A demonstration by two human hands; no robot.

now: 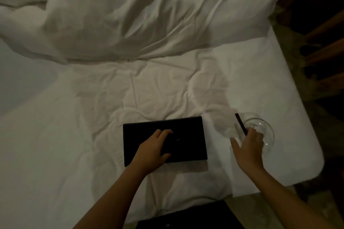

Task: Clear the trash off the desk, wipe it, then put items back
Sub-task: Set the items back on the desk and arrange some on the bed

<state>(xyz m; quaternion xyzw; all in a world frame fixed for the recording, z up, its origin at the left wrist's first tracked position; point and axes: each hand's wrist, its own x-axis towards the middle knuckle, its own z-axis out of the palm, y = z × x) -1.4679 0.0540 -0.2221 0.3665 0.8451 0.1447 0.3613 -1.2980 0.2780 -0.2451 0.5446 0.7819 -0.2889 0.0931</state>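
Left hand (154, 147) fingers grip dark item (172, 140) on black case (189, 132); right hand (249, 145) pinches stick (240, 123) beside glass bowl (265, 128), 3 o'clock. Advise: carry bowl separately.

1. A wide bed (83, 135) fills most of the view, covered by a creased white sheet (158, 87).
2. A rumpled white duvet (130, 15) lies bunched across the far part of the bed.
3. Dark wooden furniture (320, 24) with slanted bars stands just beyond the bed's right edge.
4. A dull tan floor (260, 214) shows by the bed's near right corner.
5. The light is dim, and the right side sinks into shadow.
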